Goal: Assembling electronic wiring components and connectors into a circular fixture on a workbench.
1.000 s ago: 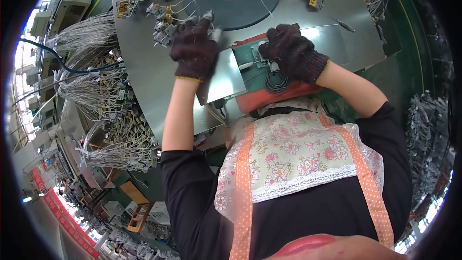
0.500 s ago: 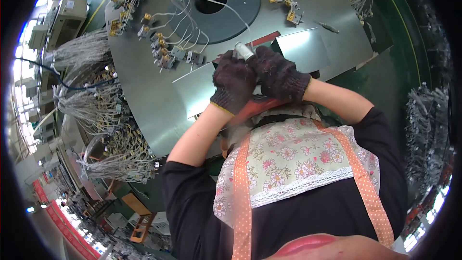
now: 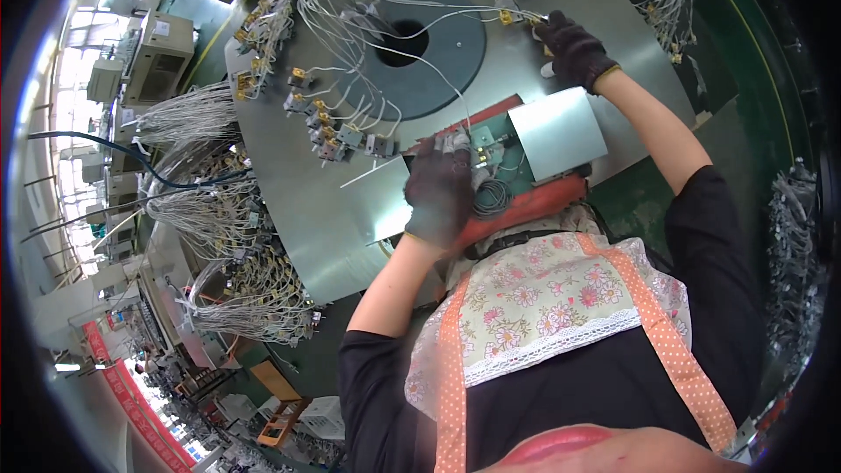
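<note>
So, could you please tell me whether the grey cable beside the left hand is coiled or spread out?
Coiled: the grey cable lies in round loops beside the left hand.

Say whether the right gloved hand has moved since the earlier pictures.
Yes. Against the dark grey disc, the right gloved hand has moved forward and rightward: from the disc's near-right to directly right of it.

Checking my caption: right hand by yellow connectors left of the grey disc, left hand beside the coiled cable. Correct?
Wrong side: the head view shows the right hand by yellow connectors right of the grey disc; the rest holds.
</note>
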Available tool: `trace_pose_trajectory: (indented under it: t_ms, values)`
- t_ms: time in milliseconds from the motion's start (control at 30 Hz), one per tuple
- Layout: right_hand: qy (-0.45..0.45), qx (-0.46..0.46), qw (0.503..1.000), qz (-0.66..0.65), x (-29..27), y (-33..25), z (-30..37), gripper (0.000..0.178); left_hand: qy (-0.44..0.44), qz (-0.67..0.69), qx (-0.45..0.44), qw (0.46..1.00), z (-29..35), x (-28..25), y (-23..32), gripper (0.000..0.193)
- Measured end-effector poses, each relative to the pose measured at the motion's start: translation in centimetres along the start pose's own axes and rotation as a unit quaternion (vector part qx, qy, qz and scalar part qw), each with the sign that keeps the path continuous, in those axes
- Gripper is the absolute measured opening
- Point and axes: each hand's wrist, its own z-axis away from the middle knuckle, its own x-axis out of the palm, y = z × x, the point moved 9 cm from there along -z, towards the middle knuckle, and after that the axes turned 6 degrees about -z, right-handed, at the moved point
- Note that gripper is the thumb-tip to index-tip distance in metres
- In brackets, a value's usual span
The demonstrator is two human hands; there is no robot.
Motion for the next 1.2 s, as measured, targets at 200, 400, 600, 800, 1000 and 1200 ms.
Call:
trace_pose_trajectory:
  t_ms: [200, 400, 600, 800, 1000, 1200]
  values:
    - [0.223, -0.1, 0.969, 0.04, -5.9, -3.0, 1.3, 0.054, 0.053, 0.014, -0.008, 0.998, 1.6, 1.9, -1.1, 0.033]
    - [0.201, -0.023, 0.926, -0.318, -17.2, -6.2, 4.1, 0.05, -0.028, -0.067, 0.005, 0.997, 0.3, 0.0, -0.2, 0.045]
    - [0.014, 0.122, 0.84, -0.529, -10.3, -7.2, 4.8, 0.034, 0.007, -0.005, 0.006, 1.0, 0.8, -0.1, 0.0, 0.057]
    - [0.185, 0.165, 0.775, -0.582, -11.9, -8.0, 7.8, 0.039, 0.058, 0.02, -0.018, 0.998, 1.1, -0.6, -0.5, 0.061]
    - [0.114, 0.146, 0.773, -0.607, -14.4, -8.9, 9.5, 0.034, 0.022, 0.009, -0.006, 1.0, 0.5, -1.1, -0.3, 0.06]
    - [0.121, 0.082, 0.963, -0.226, -15.0, -9.4, 11.5, 0.024, -0.016, 0.012, -0.003, 1.0, 0.6, 0.3, -0.6, 0.064]
